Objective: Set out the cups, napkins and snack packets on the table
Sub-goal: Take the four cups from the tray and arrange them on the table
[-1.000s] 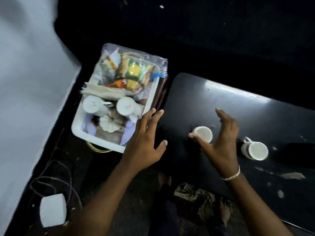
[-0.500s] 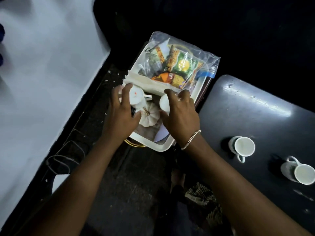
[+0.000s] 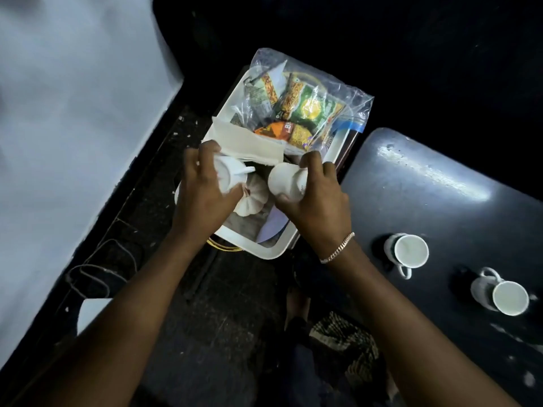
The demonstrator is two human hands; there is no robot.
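- The left grip (image 3: 202,186) is curled round the left cup (image 3: 230,174). The cup is tilted and its handle points right, towards the other hand.
- The right grip (image 3: 317,198) is curled round the right cup (image 3: 286,180). This cup is tipped over with its closed end shown to the left, and its mouth is hidden by the fingers.
- Both cups are held over the tray (image 3: 264,251), just above a white pumpkin ornament (image 3: 251,201) that lies in it.
- The napkins (image 3: 249,145) are seen just beyond the two grips in the tray. The bag of snack packets (image 3: 305,107) lies beyond them at the far end.
- The desk (image 3: 440,186) lies to the right of the tray, just beside it, so the right grip is the nearer one.
- A third cup (image 3: 410,249) and a fourth cup (image 3: 509,298) are set mouth-up on the desk, apart from each other and well clear of the tray.
- The coming move is judged to be a carry to the right. The right cup has the shorter path, while the left cup must be brought across the tray. Each cup would need to be righted before it is set down.
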